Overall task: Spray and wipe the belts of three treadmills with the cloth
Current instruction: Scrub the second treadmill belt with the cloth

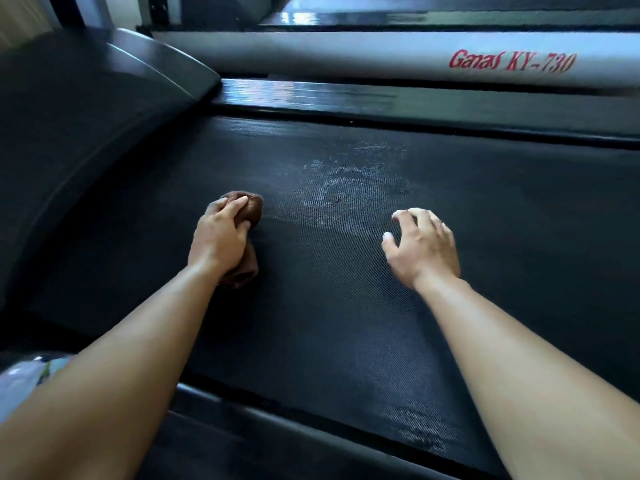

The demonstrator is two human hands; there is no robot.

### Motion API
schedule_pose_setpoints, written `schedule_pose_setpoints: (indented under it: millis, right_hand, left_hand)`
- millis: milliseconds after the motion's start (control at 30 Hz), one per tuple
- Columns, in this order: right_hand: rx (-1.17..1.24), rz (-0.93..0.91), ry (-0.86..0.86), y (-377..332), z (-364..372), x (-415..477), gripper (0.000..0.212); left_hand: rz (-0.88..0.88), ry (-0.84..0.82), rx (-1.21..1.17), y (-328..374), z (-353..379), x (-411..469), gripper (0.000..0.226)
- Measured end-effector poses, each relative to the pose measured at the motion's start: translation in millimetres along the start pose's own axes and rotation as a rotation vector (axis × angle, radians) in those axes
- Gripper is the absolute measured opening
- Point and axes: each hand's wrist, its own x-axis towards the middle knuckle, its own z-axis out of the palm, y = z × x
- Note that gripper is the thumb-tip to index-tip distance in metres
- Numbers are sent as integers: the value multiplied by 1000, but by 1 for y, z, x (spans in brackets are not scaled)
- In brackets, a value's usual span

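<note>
Left hand (220, 233) clenched around bunched brown cloth (250, 209) pressed on black textured treadmill belt (311, 323), whitish wet spray patch (349, 181) just right of cloth, right hand (424, 245) released, fingers spread, fingertips on belt.

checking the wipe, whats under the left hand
A bunched brown cloth lies under the left hand, on the belt. The belt beneath the cloth is covered.

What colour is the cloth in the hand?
Brown; the cloth shows in the head view, bunched in the left hand.
</note>
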Motion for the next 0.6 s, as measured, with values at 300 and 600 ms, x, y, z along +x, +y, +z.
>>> schedule_pose_setpoints:
  millis: [300,600]
  right_hand:
    - [-129,215,-129,53,17,17,59]
    - [-160,218,-76,56,25,20,60]
  left_hand:
    - [-132,80,5,-20,39,65,52]
    - [131,-55,32,93,108,119,52]
